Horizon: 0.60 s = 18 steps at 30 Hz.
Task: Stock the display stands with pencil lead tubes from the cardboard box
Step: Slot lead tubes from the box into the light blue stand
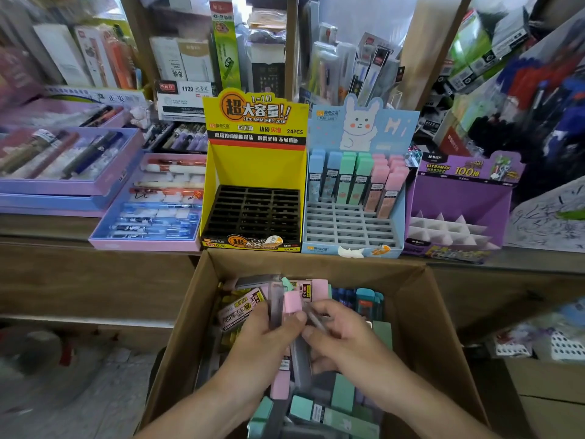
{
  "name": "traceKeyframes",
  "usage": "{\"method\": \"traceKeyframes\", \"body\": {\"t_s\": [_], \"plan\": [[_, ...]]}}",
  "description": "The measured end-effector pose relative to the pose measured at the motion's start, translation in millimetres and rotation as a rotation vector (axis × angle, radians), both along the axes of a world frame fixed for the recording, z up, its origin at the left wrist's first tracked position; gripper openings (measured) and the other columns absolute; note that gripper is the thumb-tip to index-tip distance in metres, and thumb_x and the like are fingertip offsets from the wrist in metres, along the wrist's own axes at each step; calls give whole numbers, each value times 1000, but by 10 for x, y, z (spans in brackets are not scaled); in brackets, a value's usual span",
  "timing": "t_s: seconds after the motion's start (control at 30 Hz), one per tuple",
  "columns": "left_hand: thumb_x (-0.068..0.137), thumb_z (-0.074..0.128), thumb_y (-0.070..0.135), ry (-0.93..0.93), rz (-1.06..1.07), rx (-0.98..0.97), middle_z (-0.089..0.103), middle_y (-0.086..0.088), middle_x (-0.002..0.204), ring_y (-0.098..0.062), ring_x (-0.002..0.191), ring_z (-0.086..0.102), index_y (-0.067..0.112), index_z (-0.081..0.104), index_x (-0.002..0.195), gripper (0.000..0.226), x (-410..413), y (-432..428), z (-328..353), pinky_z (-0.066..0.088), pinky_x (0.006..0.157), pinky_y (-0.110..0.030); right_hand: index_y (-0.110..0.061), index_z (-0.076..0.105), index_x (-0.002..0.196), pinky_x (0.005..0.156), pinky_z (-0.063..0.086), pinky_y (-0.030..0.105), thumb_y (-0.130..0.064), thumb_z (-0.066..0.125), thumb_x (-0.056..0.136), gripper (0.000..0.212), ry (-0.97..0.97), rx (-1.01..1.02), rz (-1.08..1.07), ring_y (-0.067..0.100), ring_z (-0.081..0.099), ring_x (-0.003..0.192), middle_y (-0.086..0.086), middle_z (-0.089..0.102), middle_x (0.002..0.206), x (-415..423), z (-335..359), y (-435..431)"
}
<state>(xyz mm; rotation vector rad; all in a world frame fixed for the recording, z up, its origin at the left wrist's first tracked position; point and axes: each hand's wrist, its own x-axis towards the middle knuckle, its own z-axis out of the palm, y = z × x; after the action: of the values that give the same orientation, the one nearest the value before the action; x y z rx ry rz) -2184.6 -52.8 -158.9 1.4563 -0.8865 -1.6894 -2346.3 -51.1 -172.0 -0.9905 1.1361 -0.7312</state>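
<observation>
Head: left hand, right hand curled round tubes.

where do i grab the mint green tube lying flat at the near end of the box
Probably at mid-length, pinching its two long edges and coming straight down from above. The mint green tube lies flat on top, broad face up, and the cardboard box walls block a sideways approach.

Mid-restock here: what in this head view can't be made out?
All head view.
Left hand: fingers hide how many tubes it grips.
Right hand: grip blurred; whether it pinches a tube is unclear.
Box: near end cut off by bottom edge; hands cover its middle.
Blue stand: tube labels too small to read.
Left shelf goods: motion blur.
</observation>
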Motion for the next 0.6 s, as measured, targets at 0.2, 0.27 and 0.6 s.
{"method": "traceKeyframes", "body": {"t_s": [0.2, 0.27, 0.6], "plan": [[100, 64, 24, 106, 94, -19, 78, -13, 98, -35, 94, 75, 12, 69, 115, 20, 87, -91, 105, 60, 90, -55, -18, 61, 126, 85, 62, 43, -5, 52, 105, 26, -31, -79, -52, 33, 74, 92, 14, 75, 97, -132, 34, -63], [99, 66, 25, 125, 112, -17, 72, -11, 84, -29, 79, 72, 9, 68, 117, 25, 142, -121, 143, 62, 71, -46, -16, 61, 130, 81, 60, 37, -3, 50, 105, 30, -68, -103, -68, 33, 73, 91, 18, 74, 100, -179, 71, -87], [93, 67, 19, 184, 62, -23, 71, -29, 91, -23, 57, 64, 0, 63, 118, 31, 306, -242, 380, 54, 53, -32, -20, 73, 121, 55, 30, 27, -27, 46, 102, 34, -327, -132, -186, 15, 41, 62, 7, 58, 84, -244, 253, -158]]}}
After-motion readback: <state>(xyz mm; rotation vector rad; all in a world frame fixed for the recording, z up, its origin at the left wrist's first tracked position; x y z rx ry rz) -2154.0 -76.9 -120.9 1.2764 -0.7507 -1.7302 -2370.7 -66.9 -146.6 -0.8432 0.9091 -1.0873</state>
